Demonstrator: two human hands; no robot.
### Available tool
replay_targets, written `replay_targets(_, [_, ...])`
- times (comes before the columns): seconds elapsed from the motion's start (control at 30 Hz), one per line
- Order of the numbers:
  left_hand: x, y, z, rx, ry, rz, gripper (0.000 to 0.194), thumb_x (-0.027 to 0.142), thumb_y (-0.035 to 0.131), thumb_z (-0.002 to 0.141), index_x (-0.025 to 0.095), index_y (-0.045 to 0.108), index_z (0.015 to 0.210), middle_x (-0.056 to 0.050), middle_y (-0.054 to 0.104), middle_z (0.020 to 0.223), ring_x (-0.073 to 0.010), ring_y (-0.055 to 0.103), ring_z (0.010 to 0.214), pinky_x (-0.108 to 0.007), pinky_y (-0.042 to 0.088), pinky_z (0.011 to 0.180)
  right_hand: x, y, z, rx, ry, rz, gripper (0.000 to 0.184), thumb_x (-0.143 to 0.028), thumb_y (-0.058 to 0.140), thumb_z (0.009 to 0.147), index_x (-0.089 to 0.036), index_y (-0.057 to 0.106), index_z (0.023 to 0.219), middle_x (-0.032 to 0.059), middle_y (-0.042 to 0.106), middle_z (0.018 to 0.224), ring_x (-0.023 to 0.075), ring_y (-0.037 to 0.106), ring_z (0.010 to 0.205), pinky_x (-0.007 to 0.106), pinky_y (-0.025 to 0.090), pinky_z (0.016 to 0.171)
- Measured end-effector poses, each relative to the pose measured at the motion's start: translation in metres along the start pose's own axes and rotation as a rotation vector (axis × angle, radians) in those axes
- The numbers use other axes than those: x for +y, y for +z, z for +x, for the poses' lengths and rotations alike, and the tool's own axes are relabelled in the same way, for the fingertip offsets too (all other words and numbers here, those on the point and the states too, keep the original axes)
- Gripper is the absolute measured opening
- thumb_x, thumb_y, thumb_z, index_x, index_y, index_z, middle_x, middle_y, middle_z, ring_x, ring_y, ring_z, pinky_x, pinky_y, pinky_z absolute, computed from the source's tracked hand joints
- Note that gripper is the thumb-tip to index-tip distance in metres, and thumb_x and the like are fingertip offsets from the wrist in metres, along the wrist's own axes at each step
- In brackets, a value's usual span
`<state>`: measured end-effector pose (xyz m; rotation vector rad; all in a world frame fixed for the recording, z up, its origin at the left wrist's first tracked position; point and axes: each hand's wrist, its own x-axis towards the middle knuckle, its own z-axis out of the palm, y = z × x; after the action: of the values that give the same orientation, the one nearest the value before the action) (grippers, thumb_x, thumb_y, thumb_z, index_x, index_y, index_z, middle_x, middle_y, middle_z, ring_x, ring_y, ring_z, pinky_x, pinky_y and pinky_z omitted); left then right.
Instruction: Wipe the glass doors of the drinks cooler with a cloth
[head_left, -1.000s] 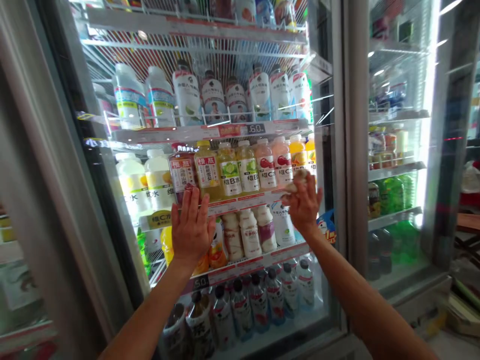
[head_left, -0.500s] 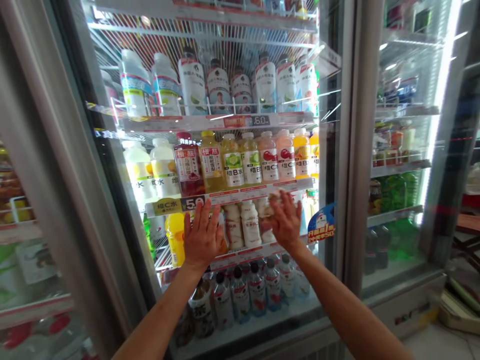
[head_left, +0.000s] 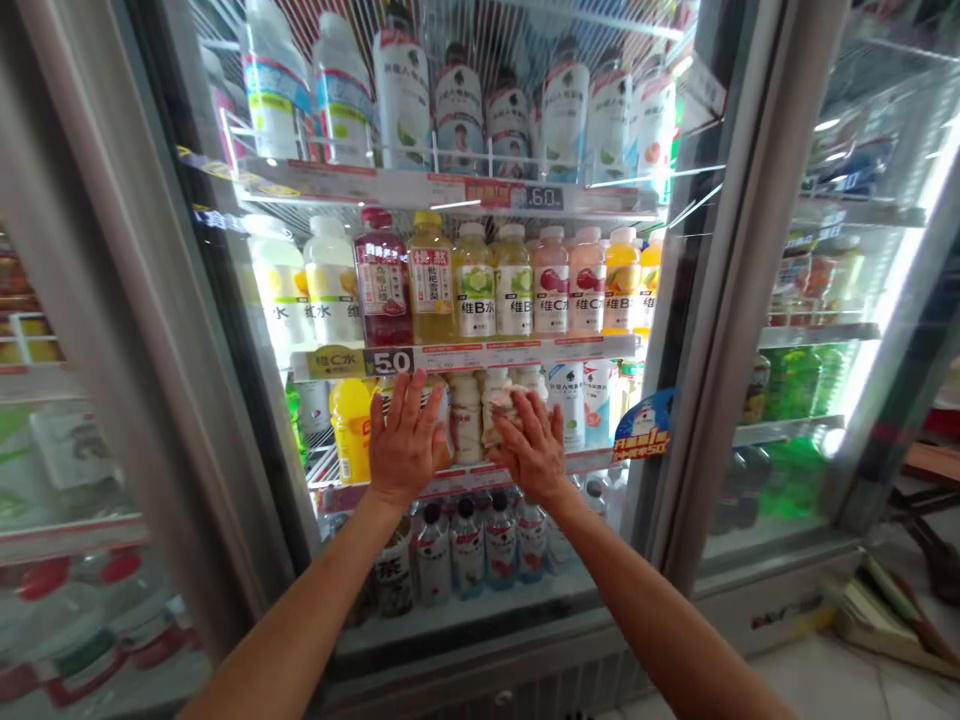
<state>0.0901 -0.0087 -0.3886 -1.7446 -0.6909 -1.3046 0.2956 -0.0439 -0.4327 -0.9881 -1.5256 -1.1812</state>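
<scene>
Pale cloth [head_left: 496, 408] under right hand [head_left: 534, 446]

A white strip light [head_left: 904, 290] brightens the right-hand cooler [head_left: 787, 600], and the floor [head_left: 862, 688] (pale tile) shows below

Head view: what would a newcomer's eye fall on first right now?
The left hand, fingers spread, and the right hand, with a crumpled pale cloth, before the glass door. Above the left hand, a deep-red bottle stands out among paler ones. A blue sticker sits right of the right hand.
</scene>
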Motion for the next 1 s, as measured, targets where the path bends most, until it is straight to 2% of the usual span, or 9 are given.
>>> replay_targets(0.07, [0.002,0.000,-0.010,0.000,0.003,0.002,0.065,0.023,0.050,0.082,0.023,0.021,0.141,-0.008,0.026,0.144,-0.0200,0.015,0.137,-0.041,0.009,0.113,0.034,-0.010,-0.017,0.045,0.070,-0.060,0.040,-0.030,0.048,0.083,-0.028,0.049,0.123,0.0072,0.033,0.145,0.0225,0.028,0.134,0.048,0.017,0.109])
replay_targets(0.17, [0.003,0.001,-0.016,0.004,0.004,0.005,0.066,0.022,0.049,0.082,0.022,0.019,0.141,-0.008,0.027,0.144,-0.0196,0.015,0.136,-0.041,0.008,0.113,0.080,-0.020,-0.036,0.205,0.417,-0.174,0.043,-0.026,0.041,0.085,-0.023,0.044,0.128,0.0127,0.034,0.143,0.0245,0.030,0.133,0.053,0.021,0.106])
replay_targets(0.27, [0.003,0.001,-0.015,0.001,0.004,0.013,0.065,0.021,0.048,0.082,0.021,0.019,0.141,-0.010,0.028,0.143,-0.0203,0.015,0.136,-0.043,0.007,0.113,0.067,-0.012,-0.038,0.272,0.596,-0.182,0.048,-0.027,0.039,0.086,-0.021,0.037,0.134,0.0155,0.031,0.144,0.0260,0.026,0.135,0.056,0.023,0.104])
replay_targets(0.47, [0.005,-0.006,-0.023,-0.074,0.002,0.007,0.060,0.023,0.046,0.084,0.022,0.024,0.140,-0.009,0.026,0.145,-0.0213,0.015,0.137,-0.044,0.010,0.112,-0.039,0.015,-0.028,0.028,0.103,0.034,0.042,-0.028,0.049,0.082,-0.028,0.048,0.124,0.0069,0.032,0.145,0.0239,0.021,0.137,0.049,0.015,0.110])
replay_targets(0.6, [0.000,-0.015,-0.042,-0.172,0.072,0.004,0.054,0.022,0.047,0.084,0.022,0.032,0.137,-0.009,0.032,0.142,-0.0208,0.016,0.136,-0.043,0.014,0.112,-0.004,0.001,-0.035,0.033,0.107,-0.008,0.044,-0.025,0.046,0.084,-0.028,0.044,0.128,0.0073,0.033,0.144,0.0221,0.024,0.136,0.050,0.014,0.110])
replay_targets(0.73, [-0.001,-0.016,-0.050,-0.152,0.068,-0.001,0.055,0.021,0.047,0.084,0.021,0.033,0.136,-0.010,0.037,0.140,-0.0206,0.014,0.137,-0.044,0.014,0.112,0.041,-0.006,-0.027,0.206,0.456,-0.115,0.047,-0.026,0.037,0.087,-0.023,0.037,0.134,0.0130,0.028,0.146,0.0262,0.025,0.135,0.058,0.017,0.106])
replay_targets(0.83, [0.001,-0.012,-0.049,-0.136,0.049,-0.015,0.056,0.021,0.046,0.084,0.022,0.029,0.138,-0.010,0.037,0.140,-0.0198,0.014,0.137,-0.045,0.013,0.112,0.010,0.005,-0.019,0.211,0.412,-0.069,0.049,-0.028,0.039,0.087,-0.023,0.033,0.136,0.0140,0.026,0.146,0.0267,0.021,0.136,0.057,0.018,0.106])
replay_targets(0.93, [-0.002,-0.013,-0.050,-0.156,0.073,-0.029,0.055,0.022,0.046,0.085,0.023,0.029,0.138,-0.009,0.037,0.140,-0.0197,0.015,0.137,-0.044,0.013,0.112,-0.049,0.018,-0.025,0.065,0.077,0.026,0.048,-0.035,0.048,0.084,-0.025,0.042,0.130,0.0106,0.033,0.144,0.0239,0.019,0.137,0.050,0.014,0.110])
replay_targets(1.0, [-0.009,-0.017,-0.056,-0.156,0.084,-0.039,0.055,0.022,0.048,0.084,0.024,0.032,0.137,-0.008,0.037,0.140,-0.0198,0.018,0.136,-0.042,0.014,0.112,-0.067,0.019,-0.035,-0.049,-0.095,0.067,0.043,-0.036,0.053,0.082,-0.029,0.048,0.124,0.0072,0.042,0.139,0.0204,0.022,0.136,0.046,0.010,0.112])
